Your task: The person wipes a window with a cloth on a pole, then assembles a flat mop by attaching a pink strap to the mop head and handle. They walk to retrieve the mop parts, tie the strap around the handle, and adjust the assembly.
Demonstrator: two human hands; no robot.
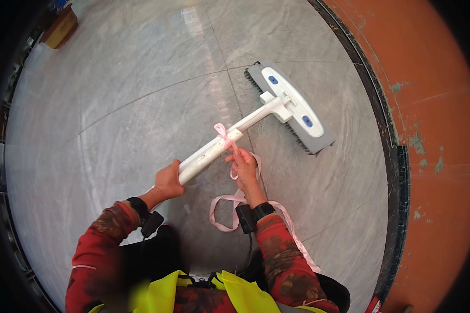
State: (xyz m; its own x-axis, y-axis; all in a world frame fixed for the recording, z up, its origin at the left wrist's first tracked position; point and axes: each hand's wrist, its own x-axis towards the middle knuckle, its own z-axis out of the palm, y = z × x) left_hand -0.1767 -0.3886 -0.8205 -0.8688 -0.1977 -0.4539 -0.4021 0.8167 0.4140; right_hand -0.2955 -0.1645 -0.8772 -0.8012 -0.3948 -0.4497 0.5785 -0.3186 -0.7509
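Note:
A white broom handle (214, 150) slants across the middle of the view, ending in a grey brush head (292, 107) that rests on the floor at the upper right. My left hand (168, 180) is wrapped around the lower part of the handle. A pink ribbon (225, 131) is tied around the handle higher up. Just below that knot, my right hand (244, 168) pinches the ribbon, whose long tail (219, 211) loops down past my wrist and trails along my right forearm.
The floor is grey polished stone tiles (141, 94). A black skirting strip (386, 125) and an orange-red wall (433, 104) curve along the right side. A yellow-brown box (60, 28) sits at the far upper left.

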